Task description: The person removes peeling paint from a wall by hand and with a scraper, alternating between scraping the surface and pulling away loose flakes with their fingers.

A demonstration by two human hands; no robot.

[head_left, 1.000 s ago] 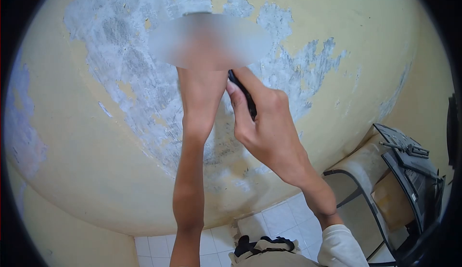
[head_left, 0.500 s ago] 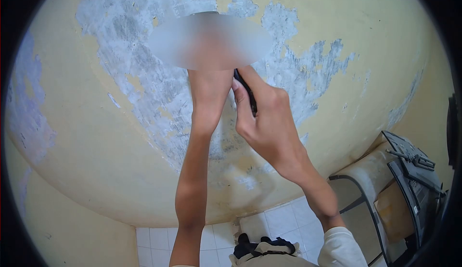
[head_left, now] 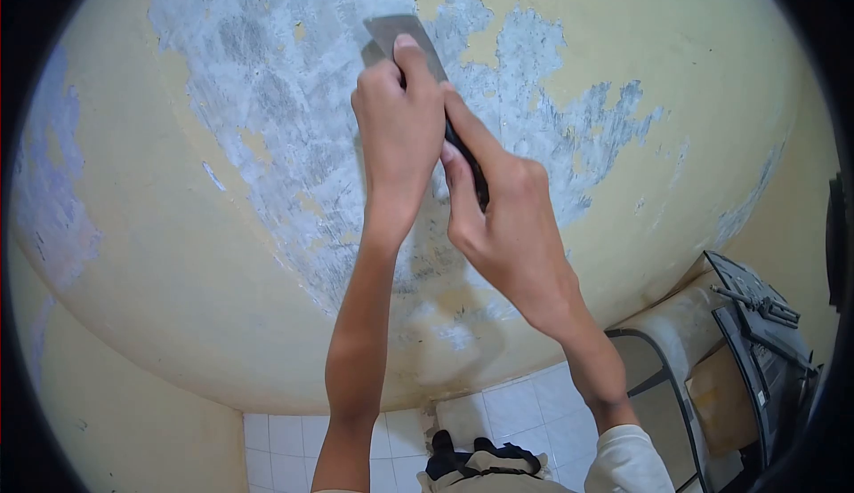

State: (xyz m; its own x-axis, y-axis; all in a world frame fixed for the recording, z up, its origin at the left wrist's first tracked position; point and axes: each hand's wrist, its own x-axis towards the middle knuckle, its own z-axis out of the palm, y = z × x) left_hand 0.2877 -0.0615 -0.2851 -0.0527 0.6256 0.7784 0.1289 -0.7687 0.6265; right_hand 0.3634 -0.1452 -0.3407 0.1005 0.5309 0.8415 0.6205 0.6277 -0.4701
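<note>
Two hands held a scraper (head_left: 398, 26) up at a patchy wall (head_left: 658, 40)

The scraper had a flat, broad grey metal blade and a slim dark handle (head_left: 467, 159). It slanted across the wall, blade to the upper left, handle to the lower right. The left hand (head_left: 398, 133) was curled closed at the blade, one fingertip laid flat on the metal; its other fingers were mostly hidden. The right hand (head_left: 509, 213) was closed about the handle, thumb along one side and forefinger stretched up towards the blade.

The blade's far edge was straight, with a shadow just beside its left side; whether it touched the wall could not be told. Around it spread a grey-white bare patch (head_left: 276, 75) with ragged borders, and yellow paint lay beyond.

To the right the wall was open. Below, white floor tiles (head_left: 520, 408) met its foot, and dark-framed furniture (head_left: 680, 360) crowded the lower right corner, well apart from the scraper.
</note>
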